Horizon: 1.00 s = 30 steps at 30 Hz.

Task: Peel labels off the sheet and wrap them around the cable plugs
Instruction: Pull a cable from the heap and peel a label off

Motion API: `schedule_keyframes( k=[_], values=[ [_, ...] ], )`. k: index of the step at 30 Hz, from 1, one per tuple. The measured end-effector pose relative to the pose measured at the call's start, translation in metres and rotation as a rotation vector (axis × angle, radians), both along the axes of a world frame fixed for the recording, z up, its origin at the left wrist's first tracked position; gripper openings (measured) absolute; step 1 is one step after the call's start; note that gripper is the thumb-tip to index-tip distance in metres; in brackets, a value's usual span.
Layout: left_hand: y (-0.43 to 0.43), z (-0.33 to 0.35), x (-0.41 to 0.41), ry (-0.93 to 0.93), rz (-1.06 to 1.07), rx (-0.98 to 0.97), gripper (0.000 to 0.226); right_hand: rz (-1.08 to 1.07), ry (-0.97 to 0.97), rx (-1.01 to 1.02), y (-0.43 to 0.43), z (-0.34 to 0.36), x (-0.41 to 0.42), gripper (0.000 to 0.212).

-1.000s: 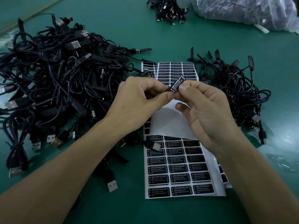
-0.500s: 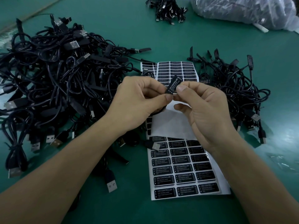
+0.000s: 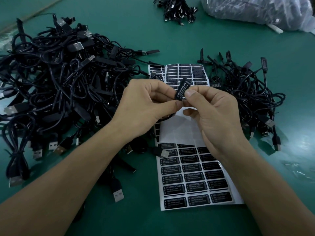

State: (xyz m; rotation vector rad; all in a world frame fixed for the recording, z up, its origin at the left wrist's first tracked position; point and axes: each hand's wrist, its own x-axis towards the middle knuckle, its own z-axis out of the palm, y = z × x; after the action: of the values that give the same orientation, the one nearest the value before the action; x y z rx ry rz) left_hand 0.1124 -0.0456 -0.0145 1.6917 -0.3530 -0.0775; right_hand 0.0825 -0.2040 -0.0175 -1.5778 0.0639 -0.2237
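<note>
Both hands meet above the middle of the green table. My left hand (image 3: pixel 146 106) and my right hand (image 3: pixel 213 113) pinch a small black cable plug (image 3: pixel 181 90) with a black "LED CONTROLLER" label on it; the plug stands nearly upright between the fingertips. Its cable loops down under my left hand. Below the hands lies a label sheet (image 3: pixel 194 181), its upper rows peeled bare and several rows of black labels left. A second label sheet (image 3: pixel 185 73) lies just beyond the hands.
A large tangle of black USB cables (image 3: pixel 56 86) fills the left side. A smaller cable pile (image 3: pixel 247 86) lies to the right. At the far edge sit a small cable bundle (image 3: pixel 177 11) and a clear plastic bag (image 3: pixel 259 11).
The plug has turned from slanted to nearly upright between my fingertips. The near label sheet appears slightly further right in view.
</note>
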Motion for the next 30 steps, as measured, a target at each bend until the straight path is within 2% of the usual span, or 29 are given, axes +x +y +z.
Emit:
schedule_keyframes(
  k=[30],
  values=[
    [0.0016,-0.005,0.0031,-0.001,-0.034,-0.003,0.017,-0.053,-0.065,-0.144,0.0044,0.0027,-0.0025,0.021]
  ],
)
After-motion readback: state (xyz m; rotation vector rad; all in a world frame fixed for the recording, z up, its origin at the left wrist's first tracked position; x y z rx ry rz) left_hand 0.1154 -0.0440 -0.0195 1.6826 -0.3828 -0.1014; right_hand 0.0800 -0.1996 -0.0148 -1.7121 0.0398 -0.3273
